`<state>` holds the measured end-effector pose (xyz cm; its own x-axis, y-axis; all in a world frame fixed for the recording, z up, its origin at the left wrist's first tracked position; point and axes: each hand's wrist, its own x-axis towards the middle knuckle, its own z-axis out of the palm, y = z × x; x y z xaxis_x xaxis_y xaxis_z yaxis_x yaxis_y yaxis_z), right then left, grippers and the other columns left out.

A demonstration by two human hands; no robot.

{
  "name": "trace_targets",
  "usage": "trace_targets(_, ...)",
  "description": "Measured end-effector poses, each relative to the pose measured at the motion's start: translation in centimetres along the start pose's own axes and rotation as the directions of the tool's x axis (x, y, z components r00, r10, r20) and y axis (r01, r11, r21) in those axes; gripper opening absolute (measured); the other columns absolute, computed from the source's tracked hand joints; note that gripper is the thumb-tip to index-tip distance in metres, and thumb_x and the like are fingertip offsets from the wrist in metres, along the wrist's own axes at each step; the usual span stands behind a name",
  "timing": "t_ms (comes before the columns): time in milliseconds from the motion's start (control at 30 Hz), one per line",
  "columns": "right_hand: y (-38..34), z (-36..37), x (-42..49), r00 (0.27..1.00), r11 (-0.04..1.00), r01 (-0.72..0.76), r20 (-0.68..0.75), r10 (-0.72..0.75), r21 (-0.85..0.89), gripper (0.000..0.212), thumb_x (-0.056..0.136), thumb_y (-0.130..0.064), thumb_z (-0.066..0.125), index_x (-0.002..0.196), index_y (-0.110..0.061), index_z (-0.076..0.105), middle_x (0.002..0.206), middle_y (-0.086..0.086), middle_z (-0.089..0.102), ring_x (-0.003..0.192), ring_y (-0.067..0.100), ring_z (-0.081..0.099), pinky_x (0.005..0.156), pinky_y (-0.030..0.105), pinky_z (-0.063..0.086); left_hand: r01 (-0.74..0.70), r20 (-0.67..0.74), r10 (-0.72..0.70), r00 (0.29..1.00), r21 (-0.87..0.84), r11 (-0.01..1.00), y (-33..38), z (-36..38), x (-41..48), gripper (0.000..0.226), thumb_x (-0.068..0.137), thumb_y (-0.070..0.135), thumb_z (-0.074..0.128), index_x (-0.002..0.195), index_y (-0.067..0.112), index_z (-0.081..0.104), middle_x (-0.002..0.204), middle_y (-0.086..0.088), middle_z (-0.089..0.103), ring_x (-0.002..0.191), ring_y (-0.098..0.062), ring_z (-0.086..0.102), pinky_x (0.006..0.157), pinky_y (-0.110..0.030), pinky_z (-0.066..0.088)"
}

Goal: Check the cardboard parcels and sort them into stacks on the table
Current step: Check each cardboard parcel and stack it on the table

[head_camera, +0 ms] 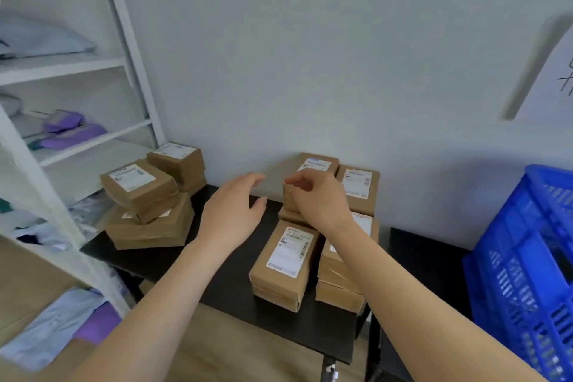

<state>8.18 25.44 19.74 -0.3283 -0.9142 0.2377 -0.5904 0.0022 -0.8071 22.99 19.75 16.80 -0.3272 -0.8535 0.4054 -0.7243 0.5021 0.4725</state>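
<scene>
Right hand (319,201) curled over a parcel (289,197) at the table's (235,282) back right, fingers hooked on the top edge, thumb side hidden, so it is a grip from above. The parcel sits on top of a stack there, near the wall. Most of it is covered and I cannot tell its long axis. Left hand (231,214) hovers over the table's back middle, just left of the parcel and not touching, fingers loosely straight, thumb apart, holding nothing. Likely step: lift and check. The right hand has it; the left is near enough to support the free left side. Front stack (285,260) at table's front right, another stack (145,211) at its left end.
</scene>
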Motion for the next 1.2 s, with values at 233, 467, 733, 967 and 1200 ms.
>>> trace_targets(233, -0.9, 7.5, 4.2, 0.994, 0.999, 0.006, 0.108, -0.010, 0.034, 0.027, 0.090, -0.011, 0.053, 0.110, -0.022, 0.067, 0.115, -0.003, 0.065, 0.103, 0.009, 0.057, 0.085, 0.021, 0.045, 0.108, -0.009, -0.108, 0.994, 0.012, 0.994, -6.7, -0.1, 1.3, 0.041, 0.094, 0.029, 0.055, 0.135, 0.026, 0.049, 0.133, 0.008, 0.054, 0.119, -0.008, 0.051, 0.092, -0.022, 0.039)
trace_targets(467, -2.3, 14.7, 10.3, 0.978, 0.997, 0.012, 0.207, -0.027, 0.076, 0.026, 0.091, -0.011, 0.054, 0.110, -0.022, 0.067, 0.114, -0.003, 0.064, 0.099, 0.008, 0.056, 0.082, 0.017, 0.042, 0.196, -0.023, -0.195, 0.980, 0.031, 0.980, -14.0, -0.3, 6.2, 0.038, 0.094, 0.028, 0.056, 0.132, 0.029, 0.052, 0.134, 0.008, 0.053, 0.120, -0.009, 0.051, 0.093, -0.022, 0.039)
trace_targets(733, -2.7, 20.4, 16.1, 0.952, 0.998, 0.006, 0.306, -0.026, 0.067, 0.024, 0.089, -0.010, 0.056, 0.106, -0.023, 0.067, 0.112, -0.004, 0.065, 0.099, 0.007, 0.056, 0.082, 0.018, 0.041, 0.268, -0.074, -0.268, 0.960, -0.010, 0.963, -20.3, -0.2, 10.4, 0.044, 0.092, 0.029, 0.058, 0.135, 0.029, 0.048, 0.137, 0.007, 0.048, 0.104, -0.001, 0.049, 0.084, -0.021, 0.039)
trace_targets(967, -2.5, 25.9, 18.8, 0.916, 0.999, -0.038, 0.401, 0.026, 0.023, 0.022, 0.089, -0.013, 0.057, 0.105, -0.024, 0.067, 0.110, -0.006, 0.064, 0.095, 0.004, 0.053, 0.078, 0.019, 0.039, 0.366, -0.120, -0.377, 0.918, -0.105, 0.925, -26.0, 0.3, 12.0, 0.047, 0.091, 0.028, 0.060, 0.136, 0.026, 0.046, 0.138, 0.004, 0.047, 0.127, -0.012, 0.042, 0.096, -0.024, 0.032)
trace_targets(1200, -3.7, 31.3, 21.6, 0.903, 0.994, -0.100, 0.417, 0.105, -0.034, 0.022, 0.089, -0.014, 0.057, 0.108, -0.024, 0.064, 0.099, -0.011, 0.057, 0.092, 0.004, 0.052, 0.074, 0.018, 0.038, 0.489, -0.212, -0.545, 0.811, -0.263, 0.832, -31.8, -0.9, 14.0, 0.062, 0.088, 0.021, 0.065, 0.143, 0.019, 0.036, 0.145, -0.006, 0.039, 0.135, -0.023, 0.033, 0.111, -0.044, 0.032)
